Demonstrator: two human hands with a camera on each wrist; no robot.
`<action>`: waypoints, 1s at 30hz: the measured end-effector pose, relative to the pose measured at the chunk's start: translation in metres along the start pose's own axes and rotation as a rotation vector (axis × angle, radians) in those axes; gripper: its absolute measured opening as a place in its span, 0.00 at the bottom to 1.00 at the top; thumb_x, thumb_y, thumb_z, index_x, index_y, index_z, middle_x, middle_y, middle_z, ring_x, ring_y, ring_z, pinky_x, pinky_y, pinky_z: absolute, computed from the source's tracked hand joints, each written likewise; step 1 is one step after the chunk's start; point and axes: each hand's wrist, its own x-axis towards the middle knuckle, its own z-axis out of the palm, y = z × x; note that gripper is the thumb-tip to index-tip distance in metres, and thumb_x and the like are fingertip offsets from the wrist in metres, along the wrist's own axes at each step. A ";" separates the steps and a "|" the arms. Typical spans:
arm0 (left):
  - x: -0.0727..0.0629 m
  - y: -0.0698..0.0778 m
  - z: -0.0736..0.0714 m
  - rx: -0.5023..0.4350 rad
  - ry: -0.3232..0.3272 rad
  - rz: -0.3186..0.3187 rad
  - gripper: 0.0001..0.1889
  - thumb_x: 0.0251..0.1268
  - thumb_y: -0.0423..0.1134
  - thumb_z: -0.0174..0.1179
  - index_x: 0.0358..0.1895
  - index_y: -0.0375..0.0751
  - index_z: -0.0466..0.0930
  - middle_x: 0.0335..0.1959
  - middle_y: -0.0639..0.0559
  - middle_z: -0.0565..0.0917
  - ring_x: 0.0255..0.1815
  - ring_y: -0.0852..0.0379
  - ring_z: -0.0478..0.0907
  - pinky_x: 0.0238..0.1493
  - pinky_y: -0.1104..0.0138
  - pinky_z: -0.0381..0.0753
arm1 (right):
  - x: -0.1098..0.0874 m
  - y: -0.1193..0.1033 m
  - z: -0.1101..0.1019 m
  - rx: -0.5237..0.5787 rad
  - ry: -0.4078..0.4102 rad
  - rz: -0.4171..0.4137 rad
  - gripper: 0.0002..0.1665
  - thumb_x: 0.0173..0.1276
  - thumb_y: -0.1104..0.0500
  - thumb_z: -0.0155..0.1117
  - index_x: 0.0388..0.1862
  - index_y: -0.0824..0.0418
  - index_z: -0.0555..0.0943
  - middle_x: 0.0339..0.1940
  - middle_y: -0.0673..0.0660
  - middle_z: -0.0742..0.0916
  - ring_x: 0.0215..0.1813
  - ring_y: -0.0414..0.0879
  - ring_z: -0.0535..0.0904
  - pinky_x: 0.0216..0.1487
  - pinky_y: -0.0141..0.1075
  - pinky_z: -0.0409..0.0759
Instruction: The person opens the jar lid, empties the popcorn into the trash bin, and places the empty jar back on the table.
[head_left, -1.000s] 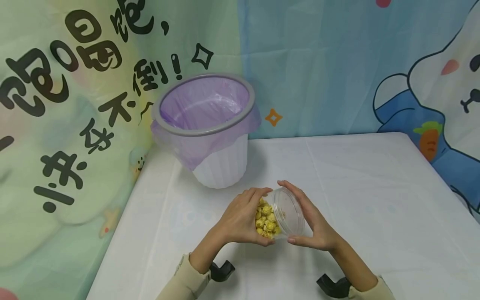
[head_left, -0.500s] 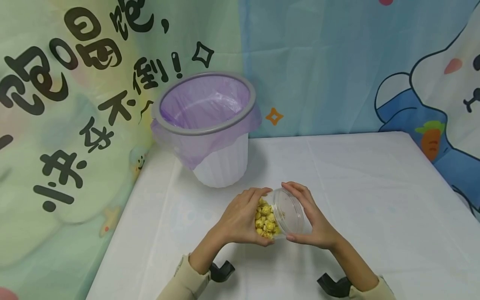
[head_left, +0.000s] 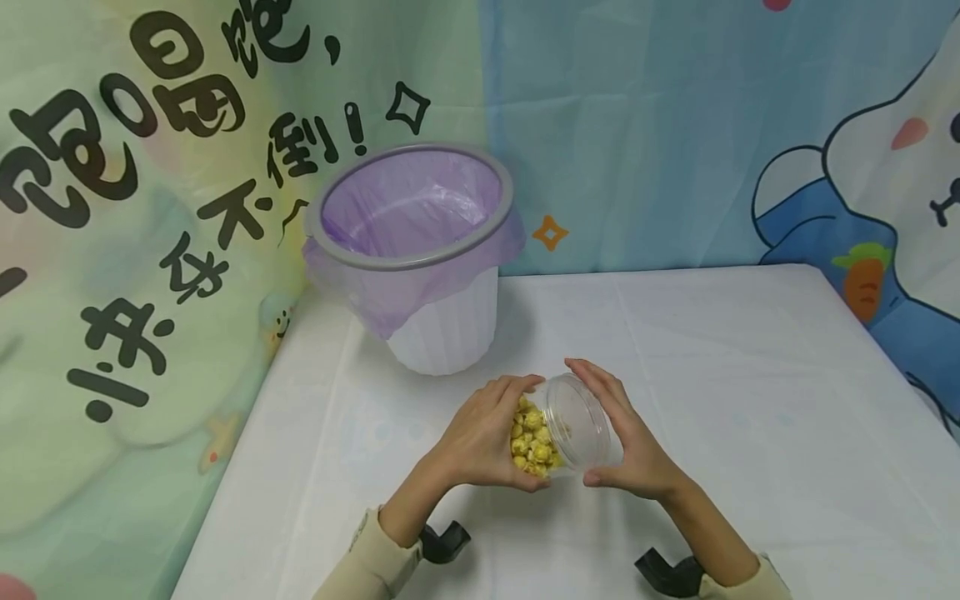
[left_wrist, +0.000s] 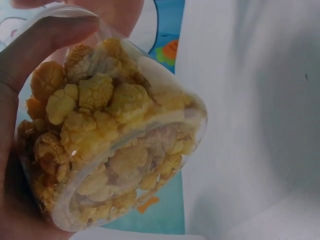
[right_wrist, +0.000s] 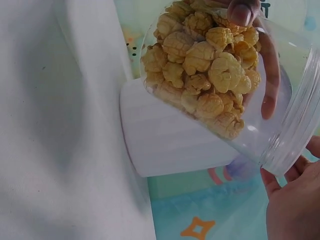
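Note:
My left hand [head_left: 480, 442] grips a clear plastic jar [right_wrist: 200, 120] tipped on its side above the table. Yellow popcorn [head_left: 532, 442] partly fills it, heaped toward the base in the right wrist view. A clear screw lid [head_left: 588, 425] covers the mouth, facing right. Around that lid my right hand [head_left: 630, 454] spans, fingers at the upper rim and thumb near the lower one. The right wrist view has right fingertips [right_wrist: 271, 184] right at the lid's edge. Up close in the left wrist view, popcorn pieces [left_wrist: 95, 115] press against the jar wall.
A white bin [head_left: 450, 329] with a grey rim and purple liner [head_left: 412, 200] stands behind the jar, left of centre. White cloth covers the table [head_left: 712, 375]. A printed cartoon backdrop [head_left: 637, 125] hangs along the back and left sides.
My right hand has spread a little wider around the lid, its thumb shifting slightly right. The left hand and jar stay in nearly the same place.

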 end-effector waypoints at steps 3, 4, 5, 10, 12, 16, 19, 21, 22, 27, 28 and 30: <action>0.000 -0.001 0.001 -0.002 0.004 0.009 0.58 0.24 0.63 0.72 0.66 0.42 0.58 0.54 0.50 0.71 0.51 0.56 0.70 0.52 0.64 0.71 | 0.000 -0.002 0.000 -0.059 0.008 0.055 0.60 0.42 0.47 0.76 0.71 0.63 0.57 0.69 0.59 0.60 0.70 0.50 0.49 0.52 0.70 0.56; 0.000 -0.001 0.001 -0.002 0.005 0.011 0.58 0.24 0.63 0.72 0.66 0.42 0.58 0.54 0.50 0.71 0.51 0.56 0.70 0.52 0.64 0.71 | 0.000 -0.003 0.000 -0.069 0.009 0.059 0.59 0.40 0.52 0.77 0.70 0.63 0.58 0.69 0.59 0.61 0.69 0.49 0.50 0.52 0.69 0.57; 0.000 -0.001 0.001 -0.001 0.007 0.013 0.58 0.24 0.63 0.72 0.66 0.42 0.58 0.54 0.50 0.71 0.51 0.56 0.70 0.52 0.64 0.71 | 0.000 -0.003 0.000 -0.074 0.011 0.053 0.58 0.39 0.56 0.76 0.70 0.63 0.59 0.68 0.59 0.61 0.69 0.49 0.51 0.53 0.68 0.58; 0.000 -0.002 0.002 -0.014 0.007 0.010 0.57 0.24 0.63 0.73 0.66 0.43 0.58 0.54 0.50 0.71 0.52 0.56 0.70 0.52 0.64 0.71 | 0.001 0.000 0.000 0.031 0.002 -0.064 0.57 0.40 0.61 0.72 0.69 0.71 0.56 0.68 0.67 0.61 0.70 0.55 0.51 0.64 0.50 0.55; 0.000 -0.001 0.003 -0.019 0.006 0.006 0.57 0.24 0.62 0.73 0.66 0.43 0.58 0.54 0.50 0.71 0.52 0.56 0.70 0.53 0.63 0.71 | 0.001 0.000 0.001 0.079 -0.008 -0.099 0.56 0.42 0.60 0.70 0.69 0.73 0.54 0.69 0.69 0.60 0.70 0.57 0.50 0.66 0.40 0.52; -0.001 -0.001 0.002 -0.022 0.008 0.006 0.57 0.24 0.62 0.73 0.66 0.43 0.57 0.54 0.50 0.71 0.52 0.56 0.70 0.52 0.63 0.71 | 0.003 -0.002 0.001 0.080 -0.020 -0.104 0.56 0.46 0.54 0.69 0.69 0.74 0.53 0.70 0.68 0.59 0.71 0.59 0.48 0.64 0.54 0.49; -0.001 -0.002 0.001 -0.028 0.009 0.009 0.58 0.24 0.62 0.73 0.66 0.43 0.57 0.54 0.50 0.71 0.52 0.56 0.70 0.52 0.64 0.71 | 0.004 -0.002 0.002 0.028 -0.023 -0.047 0.59 0.51 0.43 0.68 0.71 0.69 0.51 0.71 0.65 0.57 0.71 0.57 0.46 0.59 0.65 0.49; -0.002 -0.002 0.001 -0.038 0.009 0.010 0.58 0.24 0.62 0.73 0.66 0.43 0.57 0.54 0.49 0.71 0.51 0.56 0.70 0.51 0.64 0.72 | 0.003 -0.002 0.003 -0.014 -0.017 0.008 0.61 0.49 0.37 0.68 0.72 0.65 0.51 0.71 0.61 0.57 0.71 0.53 0.46 0.54 0.72 0.50; -0.002 -0.003 0.001 -0.041 0.008 0.010 0.58 0.24 0.62 0.73 0.66 0.42 0.57 0.54 0.49 0.71 0.51 0.56 0.70 0.51 0.64 0.72 | 0.003 -0.002 0.003 -0.036 -0.016 0.032 0.62 0.48 0.35 0.68 0.72 0.63 0.52 0.71 0.60 0.58 0.70 0.52 0.47 0.51 0.74 0.51; -0.002 -0.004 0.001 -0.035 0.006 0.009 0.57 0.24 0.62 0.73 0.66 0.42 0.58 0.54 0.49 0.72 0.51 0.56 0.70 0.51 0.63 0.71 | 0.003 -0.002 0.003 -0.074 -0.003 0.061 0.58 0.43 0.48 0.75 0.71 0.62 0.56 0.67 0.58 0.62 0.68 0.48 0.51 0.50 0.70 0.57; -0.002 -0.004 0.001 -0.030 0.007 0.009 0.57 0.24 0.62 0.73 0.66 0.42 0.58 0.54 0.50 0.72 0.51 0.56 0.70 0.52 0.63 0.71 | 0.003 -0.001 0.003 -0.069 -0.002 0.049 0.58 0.42 0.51 0.75 0.70 0.63 0.57 0.67 0.59 0.62 0.67 0.48 0.51 0.50 0.69 0.58; -0.002 -0.004 0.001 -0.021 0.008 0.007 0.57 0.24 0.63 0.73 0.66 0.43 0.58 0.54 0.50 0.72 0.51 0.56 0.70 0.52 0.64 0.71 | 0.003 0.000 0.002 -0.037 0.000 0.020 0.57 0.40 0.57 0.74 0.70 0.66 0.57 0.67 0.61 0.63 0.68 0.50 0.52 0.50 0.70 0.56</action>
